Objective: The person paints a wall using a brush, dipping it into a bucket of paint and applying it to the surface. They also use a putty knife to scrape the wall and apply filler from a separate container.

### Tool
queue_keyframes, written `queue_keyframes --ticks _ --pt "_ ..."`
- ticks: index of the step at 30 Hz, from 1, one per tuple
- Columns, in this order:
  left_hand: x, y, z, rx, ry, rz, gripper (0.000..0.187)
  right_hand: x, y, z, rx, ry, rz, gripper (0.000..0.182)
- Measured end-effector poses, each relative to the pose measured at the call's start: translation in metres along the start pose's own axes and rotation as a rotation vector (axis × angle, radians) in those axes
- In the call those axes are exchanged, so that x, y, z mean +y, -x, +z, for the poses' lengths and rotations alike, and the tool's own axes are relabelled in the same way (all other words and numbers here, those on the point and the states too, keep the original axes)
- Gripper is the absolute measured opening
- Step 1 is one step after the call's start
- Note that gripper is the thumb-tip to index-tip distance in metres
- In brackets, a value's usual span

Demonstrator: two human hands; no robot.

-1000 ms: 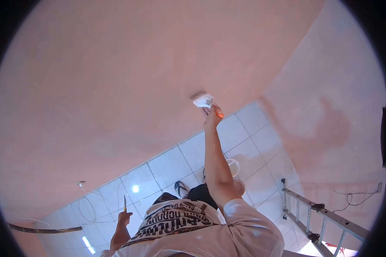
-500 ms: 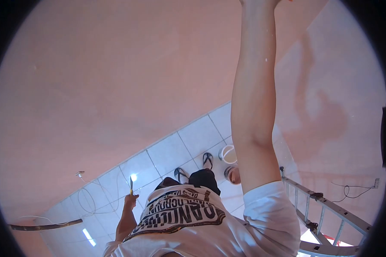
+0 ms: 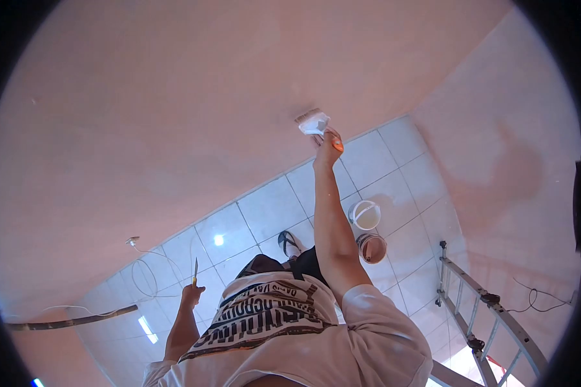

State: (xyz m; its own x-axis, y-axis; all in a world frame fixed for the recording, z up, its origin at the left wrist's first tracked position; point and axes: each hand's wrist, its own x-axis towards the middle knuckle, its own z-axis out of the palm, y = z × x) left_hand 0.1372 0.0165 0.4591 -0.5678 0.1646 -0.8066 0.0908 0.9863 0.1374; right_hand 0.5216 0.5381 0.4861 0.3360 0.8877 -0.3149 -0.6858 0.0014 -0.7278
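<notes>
My right hand is closed round the orange handle of a wide paintbrush. White paint-like smears cover its head, and its bristles are right at the pink wall. Low on the left, my left hand grips a yellow-handled tool with a thin blade pointing upward in the view, away from the wall surface. Below my right arm, a white bucket with pale liquid stands on the tiles beside a smaller bucket of brownish-pink contents.
A metal ladder stands at the lower right by the side wall. Loose cable hangs from a wall socket on the left, near a dark strip. More black cable shows on the right wall. White tiles cover the floor.
My right hand has come down and left from the top edge of the view, bringing the paintbrush into sight against the wall. My left hand still holds the bladed tool.
</notes>
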Motion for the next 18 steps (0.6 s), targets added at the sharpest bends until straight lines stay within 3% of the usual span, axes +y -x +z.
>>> queue_keyframes --ticks 4,9,12,14,18 --pt "0.015 0.007 0.002 -0.001 0.115 0.051 0.026 -0.024 0.002 0.054 -0.025 -0.03 -0.077 0.018" --pt "0.021 -0.009 0.025 0.011 0.107 0.141 0.025 -0.185 0.076 0.174 -0.26 -0.105 -0.346 0.023" --pt "0.038 -0.007 0.034 -0.036 0.047 0.152 0.027 -0.222 0.082 0.189 -0.377 -0.19 -0.392 0.031" --pt "0.047 0.001 0.038 -0.04 0.03 0.156 0.027 -0.216 0.07 0.182 -0.443 -0.276 -0.358 0.039" --pt "0.042 0.0 0.035 -0.005 0.012 0.187 0.028 -0.105 0.031 0.108 -0.301 -0.205 -0.19 0.045"
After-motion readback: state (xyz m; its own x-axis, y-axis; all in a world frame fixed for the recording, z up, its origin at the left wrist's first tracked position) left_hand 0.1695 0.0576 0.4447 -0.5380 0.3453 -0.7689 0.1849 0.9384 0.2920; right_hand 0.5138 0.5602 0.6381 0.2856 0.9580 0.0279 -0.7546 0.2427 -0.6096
